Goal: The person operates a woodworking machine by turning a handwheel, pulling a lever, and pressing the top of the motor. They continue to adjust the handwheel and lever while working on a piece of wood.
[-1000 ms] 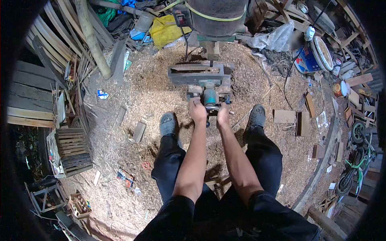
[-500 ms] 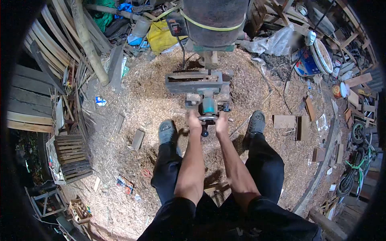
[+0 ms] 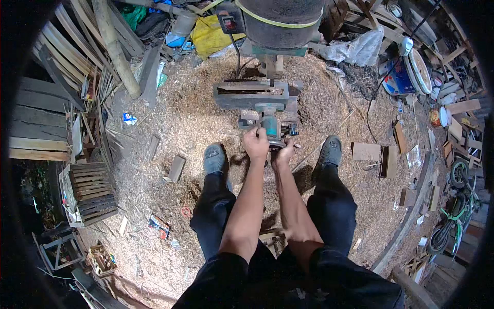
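Both hands are at a metal handwheel (image 3: 276,143) on the near side of a floor machine with a green-painted body (image 3: 268,125). My left hand (image 3: 256,144) is closed around the wheel's upper left rim. On the lower right of the same rim, my right hand (image 3: 283,153) is wrapped with its fingers partly hidden. Beyond the wheel, a dark rectangular block with a long slot (image 3: 252,101) lies across the machine's bed. Above the block, a large dark drum-shaped housing (image 3: 278,33) carries a yellow-green band. A small black knob (image 3: 293,129) sits right of the wheel.
Wood shavings (image 3: 154,190) cover the ground. A switch box (image 3: 229,23) hangs beside the drum. Wood offcuts (image 3: 366,151) lie to the right, near a blue bucket (image 3: 399,77) and a cable (image 3: 371,110). Slatted crates (image 3: 93,193) and stacked boards (image 3: 38,123) stand left.
The handwheel has turned. My left hand has moved up along the rim and my right hand sits slightly lower. The whole view has shifted a little.
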